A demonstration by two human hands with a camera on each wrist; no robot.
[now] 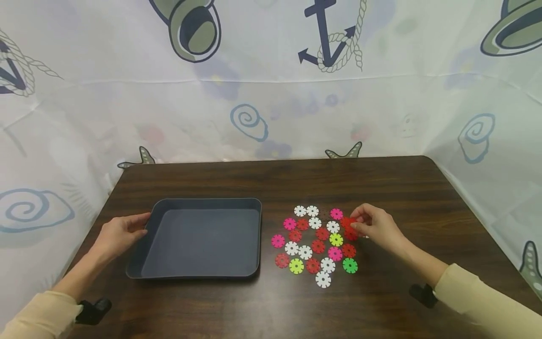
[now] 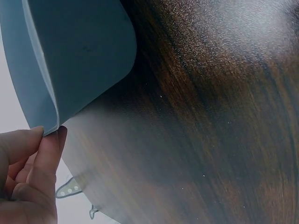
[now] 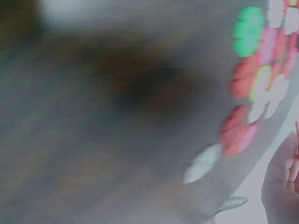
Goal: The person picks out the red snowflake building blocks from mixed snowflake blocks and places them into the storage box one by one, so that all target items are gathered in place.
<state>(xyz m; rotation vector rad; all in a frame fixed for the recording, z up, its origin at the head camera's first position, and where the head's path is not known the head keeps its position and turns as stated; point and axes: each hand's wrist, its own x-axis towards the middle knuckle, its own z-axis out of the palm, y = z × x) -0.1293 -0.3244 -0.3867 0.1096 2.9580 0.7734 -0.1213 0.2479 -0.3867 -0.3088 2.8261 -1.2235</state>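
Note:
At the left, my left hand pinches the rim of a dark grey rectangular tray. The left wrist view shows thumb and fingers on either side of the tray's rim. My right hand is at the right edge of a group of flat, notched plastic discs in white, red, pink, yellow and green. A red notched disc is pinched between its thumb and fingers, only partly visible in the right wrist view. Near that hand lie other red discs and a white disc partly hidden in the head view.
Everything rests on a dark wood-grain table. A pale curtain printed with anchors and shells hangs behind and beside it. The tray stands left of the discs, with a strip of bare tabletop between. Some discs touch or overlap.

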